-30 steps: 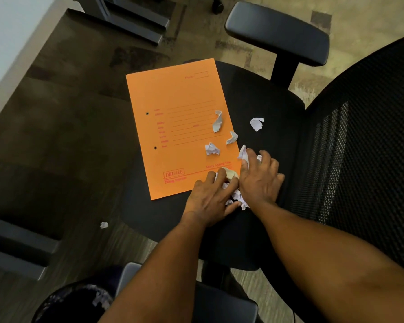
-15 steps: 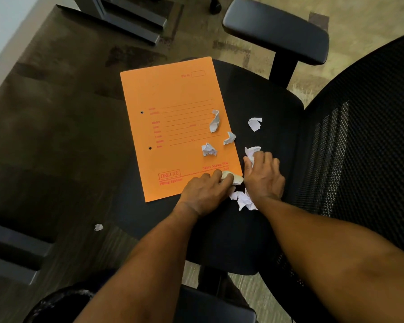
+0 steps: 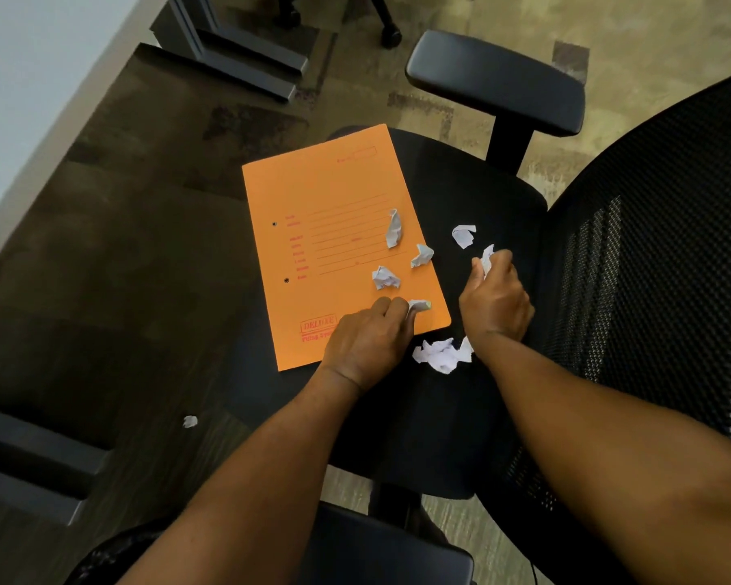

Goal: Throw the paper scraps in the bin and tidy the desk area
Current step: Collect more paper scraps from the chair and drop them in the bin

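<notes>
Gathering is the step in hand. Far left, 1 stray scrap (image 3: 190,421) lies on the floor at 8 o'clock from the orange folder (image 3: 326,230), which rests on the chair seat (image 3: 418,415). 3 crumpled scraps (image 3: 393,234) sit along the folder's 4 o'clock side. The left hand (image 3: 366,342) pinches a scrap (image 3: 418,306) at the folder's lower corner; a loose pile (image 3: 442,354) lies between the wrists. The right hand (image 3: 496,299) clenches another piece (image 3: 487,257), with 1 more scrap (image 3: 464,235) at its 11 o'clock. Next, I judge, sweep the rest together; no bin is clearly in view
</notes>
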`<action>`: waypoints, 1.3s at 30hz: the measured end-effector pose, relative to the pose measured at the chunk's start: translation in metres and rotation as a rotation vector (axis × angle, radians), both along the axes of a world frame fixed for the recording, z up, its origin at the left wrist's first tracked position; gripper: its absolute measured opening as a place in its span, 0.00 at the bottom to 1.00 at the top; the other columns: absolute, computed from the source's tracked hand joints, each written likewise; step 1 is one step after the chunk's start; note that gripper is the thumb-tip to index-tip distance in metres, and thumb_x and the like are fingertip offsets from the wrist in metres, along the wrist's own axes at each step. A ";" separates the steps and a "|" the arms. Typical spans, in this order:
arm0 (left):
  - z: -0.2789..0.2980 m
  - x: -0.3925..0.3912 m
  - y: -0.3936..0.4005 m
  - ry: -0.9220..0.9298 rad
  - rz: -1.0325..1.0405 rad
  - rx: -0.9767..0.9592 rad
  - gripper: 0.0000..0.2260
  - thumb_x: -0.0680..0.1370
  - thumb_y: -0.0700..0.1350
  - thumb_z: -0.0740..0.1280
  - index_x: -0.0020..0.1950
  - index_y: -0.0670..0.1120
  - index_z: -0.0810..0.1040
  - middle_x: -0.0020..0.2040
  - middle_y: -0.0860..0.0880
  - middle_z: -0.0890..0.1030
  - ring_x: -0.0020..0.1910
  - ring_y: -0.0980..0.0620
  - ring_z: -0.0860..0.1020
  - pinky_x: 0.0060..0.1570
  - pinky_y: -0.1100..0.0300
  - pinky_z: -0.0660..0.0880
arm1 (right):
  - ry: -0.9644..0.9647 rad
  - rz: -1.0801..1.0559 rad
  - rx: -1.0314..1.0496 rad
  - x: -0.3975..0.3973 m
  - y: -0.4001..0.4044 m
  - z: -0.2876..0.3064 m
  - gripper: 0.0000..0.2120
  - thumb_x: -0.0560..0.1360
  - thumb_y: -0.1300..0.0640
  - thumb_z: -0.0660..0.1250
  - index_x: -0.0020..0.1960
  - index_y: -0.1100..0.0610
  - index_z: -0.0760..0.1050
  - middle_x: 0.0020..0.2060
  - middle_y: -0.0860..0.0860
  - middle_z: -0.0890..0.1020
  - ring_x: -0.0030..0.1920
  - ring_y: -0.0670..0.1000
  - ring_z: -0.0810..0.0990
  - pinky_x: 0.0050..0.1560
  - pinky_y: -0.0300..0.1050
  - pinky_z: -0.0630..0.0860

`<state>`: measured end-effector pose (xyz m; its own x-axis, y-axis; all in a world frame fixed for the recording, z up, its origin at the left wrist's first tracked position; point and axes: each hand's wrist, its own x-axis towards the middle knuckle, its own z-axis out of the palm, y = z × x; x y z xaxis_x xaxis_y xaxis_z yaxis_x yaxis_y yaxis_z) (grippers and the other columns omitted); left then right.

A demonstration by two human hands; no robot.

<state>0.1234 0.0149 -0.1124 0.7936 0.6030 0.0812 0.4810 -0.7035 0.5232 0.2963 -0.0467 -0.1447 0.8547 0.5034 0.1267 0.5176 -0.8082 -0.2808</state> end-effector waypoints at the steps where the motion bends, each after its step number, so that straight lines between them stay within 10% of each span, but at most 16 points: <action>1: 0.004 -0.004 0.001 -0.025 0.006 0.004 0.16 0.81 0.50 0.54 0.43 0.41 0.75 0.36 0.42 0.78 0.24 0.41 0.72 0.22 0.55 0.64 | -0.007 -0.052 0.024 0.001 0.003 0.004 0.12 0.81 0.48 0.57 0.56 0.57 0.66 0.45 0.58 0.80 0.42 0.60 0.81 0.35 0.47 0.67; 13: 0.045 -0.060 0.012 -0.204 0.169 0.050 0.14 0.81 0.47 0.59 0.44 0.38 0.76 0.36 0.42 0.78 0.26 0.41 0.74 0.23 0.57 0.66 | -0.056 -0.226 0.294 0.007 0.037 0.050 0.13 0.80 0.48 0.59 0.59 0.55 0.65 0.53 0.60 0.81 0.51 0.61 0.82 0.46 0.57 0.80; 24: 0.070 -0.154 0.015 -0.233 0.434 0.175 0.16 0.81 0.47 0.57 0.47 0.37 0.78 0.38 0.40 0.79 0.28 0.41 0.76 0.24 0.50 0.74 | 0.107 -0.110 0.717 -0.088 0.088 0.126 0.14 0.80 0.51 0.60 0.59 0.61 0.70 0.51 0.55 0.83 0.49 0.51 0.82 0.34 0.19 0.63; 29: 0.082 -0.222 0.008 -0.297 0.670 0.243 0.12 0.82 0.43 0.60 0.47 0.37 0.78 0.37 0.42 0.78 0.29 0.45 0.76 0.24 0.49 0.74 | 0.280 -0.022 0.771 -0.172 0.107 0.141 0.12 0.80 0.52 0.60 0.57 0.59 0.70 0.41 0.42 0.75 0.40 0.41 0.75 0.32 0.23 0.67; 39: 0.062 -0.398 -0.100 -0.327 1.257 0.323 0.14 0.82 0.45 0.58 0.51 0.37 0.78 0.37 0.49 0.76 0.33 0.60 0.68 0.34 0.80 0.65 | 0.642 0.512 0.733 -0.424 0.072 0.132 0.10 0.80 0.53 0.62 0.54 0.59 0.69 0.37 0.40 0.75 0.37 0.36 0.78 0.34 0.29 0.74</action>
<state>-0.2750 -0.0846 -0.0502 -0.3649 0.8226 0.4360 0.7741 0.0078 0.6331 -0.1281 0.0248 -0.0130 0.5803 0.8011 0.1462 0.3296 -0.0669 -0.9418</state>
